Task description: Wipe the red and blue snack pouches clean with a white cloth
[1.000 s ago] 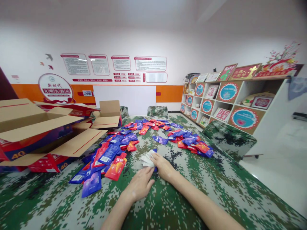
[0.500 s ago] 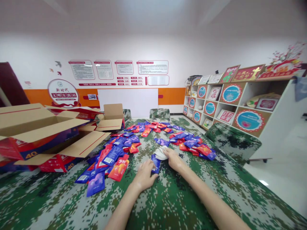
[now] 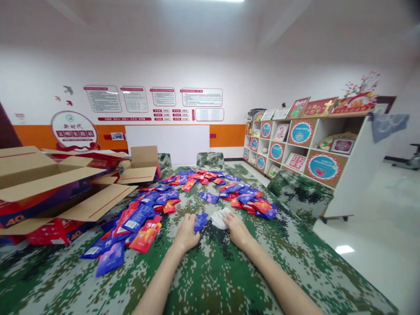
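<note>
My left hand (image 3: 187, 232) is closed on a small blue packet (image 3: 201, 222) just above or on the camouflage-patterned tablecloth (image 3: 210, 267). A crumpled white cloth (image 3: 218, 218) is under the fingers of my right hand (image 3: 238, 229), which grips its right side. The packet and the cloth are a short gap apart. Beyond my hands lies a single blue packet (image 3: 209, 197). Red and blue packets lie in a heap on the left (image 3: 141, 218), with further packets at the back (image 3: 203, 176) and a pile on the right (image 3: 251, 199).
Open cardboard boxes (image 3: 42, 183) crowd the table's left side, and a smaller open box (image 3: 139, 168) stands behind them. Camouflage-covered chairs (image 3: 300, 197) are at the right and far edges. A white shelf unit (image 3: 292, 144) stands by the wall on the right.
My left hand has moved left with the blue packet, away from the cloth. The right hand stays on the white cloth, which lies lower and more spread. The view has turned slightly right.
</note>
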Available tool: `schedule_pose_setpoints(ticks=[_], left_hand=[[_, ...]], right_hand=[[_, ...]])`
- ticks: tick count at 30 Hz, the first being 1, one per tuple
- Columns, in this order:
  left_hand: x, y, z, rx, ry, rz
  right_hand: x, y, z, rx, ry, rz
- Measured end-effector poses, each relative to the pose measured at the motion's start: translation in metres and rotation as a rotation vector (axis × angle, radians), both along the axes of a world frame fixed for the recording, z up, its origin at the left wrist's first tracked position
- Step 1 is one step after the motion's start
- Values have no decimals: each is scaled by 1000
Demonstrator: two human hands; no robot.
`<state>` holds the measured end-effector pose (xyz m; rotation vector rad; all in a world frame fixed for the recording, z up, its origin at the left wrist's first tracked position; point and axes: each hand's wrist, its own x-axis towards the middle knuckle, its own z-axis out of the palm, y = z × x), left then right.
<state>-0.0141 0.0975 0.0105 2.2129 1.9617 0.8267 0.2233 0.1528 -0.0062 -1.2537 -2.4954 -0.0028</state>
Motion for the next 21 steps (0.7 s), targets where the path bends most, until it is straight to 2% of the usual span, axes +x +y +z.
schedule_pose_setpoints(ticks=[3, 5, 10, 13, 15, 18, 21], left_hand=[[-1, 15, -4, 61, -91, 3], [-1, 34, -2, 100, -144, -12], [13, 105, 26, 170, -226, -118], [35, 156, 41, 163, -244, -163], [54, 189, 45, 160, -246, -199], [89, 234, 40, 149, -242, -258], [127, 275, 30, 132, -230, -313]], right_hand=[[2, 0, 1, -13, 6, 28], [5, 0, 2, -20, 15, 42], [24, 5, 4, -30, 42, 68], [42, 8, 3, -53, 72, 58], [55, 9, 1, -69, 96, 33], [72, 14, -6, -103, 84, 33], [82, 31, -19, -152, 36, 54]])
